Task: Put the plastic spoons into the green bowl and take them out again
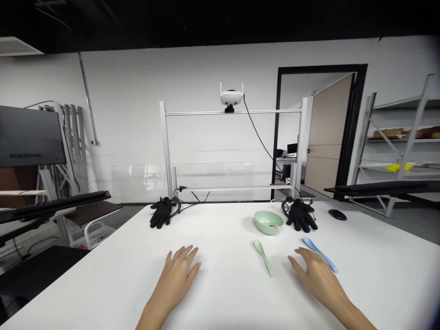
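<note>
While the right hand [318, 279] lies open, a monitor [29, 135] reads REDMI.

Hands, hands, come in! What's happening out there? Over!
Left grip, right grip open, empty. Right grip beside blue plastic spoon. Green plastic spoon between them.

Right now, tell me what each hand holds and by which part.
Nothing is held: the left hand lies open on the white table, and the right hand lies open beside the blue spoon.
</note>
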`<state>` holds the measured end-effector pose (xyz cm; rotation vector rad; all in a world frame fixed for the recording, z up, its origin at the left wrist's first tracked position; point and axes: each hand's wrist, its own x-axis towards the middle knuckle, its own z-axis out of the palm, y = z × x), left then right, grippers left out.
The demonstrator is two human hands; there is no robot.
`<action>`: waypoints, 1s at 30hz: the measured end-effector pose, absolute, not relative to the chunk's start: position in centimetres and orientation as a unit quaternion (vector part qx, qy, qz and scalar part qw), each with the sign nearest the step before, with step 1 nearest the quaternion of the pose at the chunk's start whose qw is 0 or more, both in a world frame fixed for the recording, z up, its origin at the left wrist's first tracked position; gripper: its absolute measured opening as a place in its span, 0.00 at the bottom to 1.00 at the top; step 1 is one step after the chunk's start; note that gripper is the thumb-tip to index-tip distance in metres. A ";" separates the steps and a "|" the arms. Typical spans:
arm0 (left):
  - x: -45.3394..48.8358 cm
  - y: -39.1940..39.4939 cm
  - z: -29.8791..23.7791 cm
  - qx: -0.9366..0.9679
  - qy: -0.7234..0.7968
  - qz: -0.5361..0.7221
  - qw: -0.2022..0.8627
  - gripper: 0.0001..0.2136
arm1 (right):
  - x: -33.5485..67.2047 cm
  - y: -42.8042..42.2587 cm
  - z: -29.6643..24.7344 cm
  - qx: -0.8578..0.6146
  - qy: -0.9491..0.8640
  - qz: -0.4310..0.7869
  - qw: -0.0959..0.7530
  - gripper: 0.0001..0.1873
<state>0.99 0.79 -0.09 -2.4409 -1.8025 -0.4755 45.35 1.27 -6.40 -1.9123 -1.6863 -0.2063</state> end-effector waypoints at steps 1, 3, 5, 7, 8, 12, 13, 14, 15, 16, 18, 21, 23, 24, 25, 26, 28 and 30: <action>1.0 0.8 0.0 -0.794 -0.587 -0.152 0.034 0.24 | 45.3 1.5 -6.2 -0.716 -0.633 -0.073 0.286 0.32; 1.0 0.7 0.1 -0.794 -0.589 -0.148 0.032 0.24 | 45.2 2.1 -5.4 -0.713 -0.637 -0.071 0.283 0.32; 1.1 0.6 0.2 -0.794 -0.589 -0.149 0.028 0.25 | 45.0 3.2 -4.2 -0.711 -0.643 -0.075 0.274 0.31; 1.1 0.5 0.2 -0.793 -0.589 -0.152 0.026 0.25 | 44.8 4.7 -2.5 -0.713 -0.648 -0.077 0.256 0.30; 1.1 0.5 0.2 -0.793 -0.589 -0.154 0.025 0.25 | 44.8 5.6 -1.7 -0.722 -0.643 -0.077 0.241 0.30; 1.1 0.6 0.1 -0.792 -0.588 -0.161 0.023 0.24 | 44.8 9.8 1.6 -0.746 -0.633 -0.087 0.187 0.29; 1.0 0.6 0.1 -0.792 -0.589 -0.160 0.021 0.24 | 44.8 10.9 2.1 -0.752 -0.630 -0.078 0.175 0.28; 1.0 0.6 0.0 -0.791 -0.590 -0.157 0.019 0.24 | 44.9 11.9 2.6 -0.759 -0.627 -0.064 0.163 0.27; 1.0 0.6 -0.1 -0.790 -0.593 -0.155 0.017 0.24 | 44.9 12.9 2.9 -0.765 -0.625 -0.045 0.149 0.26; 0.9 0.6 -0.1 -0.789 -0.594 -0.153 0.016 0.24 | 45.0 13.7 3.1 -0.772 -0.620 -0.025 0.137 0.26; 0.8 0.6 -0.2 -0.788 -0.597 -0.152 0.015 0.24 | 45.0 15.2 3.2 -0.785 -0.607 0.007 0.122 0.25; 0.7 0.6 -0.2 -0.787 -0.598 -0.152 0.013 0.24 | 45.1 16.8 2.8 -0.801 -0.587 0.028 0.117 0.25; 0.7 0.5 -0.3 -0.787 -0.598 -0.150 0.013 0.24 | 45.2 17.5 2.3 -0.809 -0.575 0.039 0.115 0.27; 0.6 0.5 -0.3 -0.787 -0.598 -0.150 0.013 0.24 | 45.2 17.8 2.1 -0.812 -0.570 0.044 0.114 0.29; 0.6 0.5 -0.3 -0.788 -0.597 -0.151 0.012 0.24 | 45.2 18.0 1.8 -0.815 -0.566 0.048 0.114 0.30; 0.5 0.5 -0.4 -0.788 -0.597 -0.152 0.012 0.24 | 45.2 18.2 1.6 -0.817 -0.563 0.051 0.114 0.31; 0.4 0.6 -0.4 -0.787 -0.597 -0.157 0.012 0.24 | 45.3 18.6 1.1 -0.820 -0.558 0.050 0.116 0.32; 0.3 0.6 -0.5 -0.786 -0.598 -0.158 0.012 0.24 | 45.3 18.7 0.8 -0.821 -0.556 0.042 0.124 0.31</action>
